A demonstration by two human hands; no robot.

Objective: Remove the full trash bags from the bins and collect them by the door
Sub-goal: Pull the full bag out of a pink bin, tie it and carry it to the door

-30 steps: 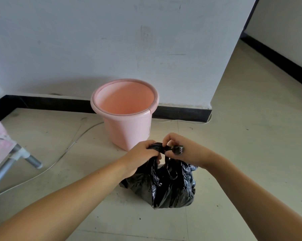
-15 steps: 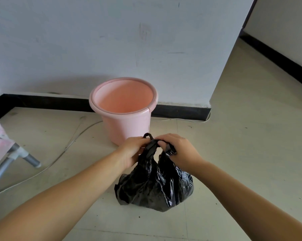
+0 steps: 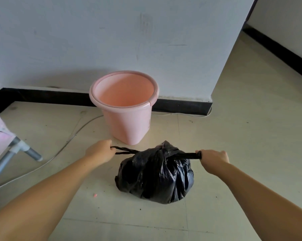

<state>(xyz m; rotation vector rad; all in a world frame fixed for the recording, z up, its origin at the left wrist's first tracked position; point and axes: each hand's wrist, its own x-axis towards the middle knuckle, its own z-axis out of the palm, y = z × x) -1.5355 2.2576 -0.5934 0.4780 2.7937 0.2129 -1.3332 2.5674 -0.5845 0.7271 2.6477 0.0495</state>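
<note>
A full black trash bag [image 3: 155, 176] sits on the tiled floor in front of a pink bin [image 3: 126, 108], which stands upright against the wall with no bag inside. My left hand [image 3: 100, 151] grips the bag's left handle strap, pulled out taut to the left. My right hand [image 3: 212, 158] grips the right handle strap, stretched out to the right. The two straps cross at a knot on top of the bag.
A white cable [image 3: 59, 152] runs across the floor to the left of the bin. A metal frame leg with pink fabric [image 3: 12, 148] stands at the left edge. A black baseboard [image 3: 181, 106] lines the wall; open floor extends past the wall corner on the right.
My hands were close together over the top of the bag, working the handles. Now they have pulled apart sideways, drawing the straps tight, and the bag rests lower on the floor.
</note>
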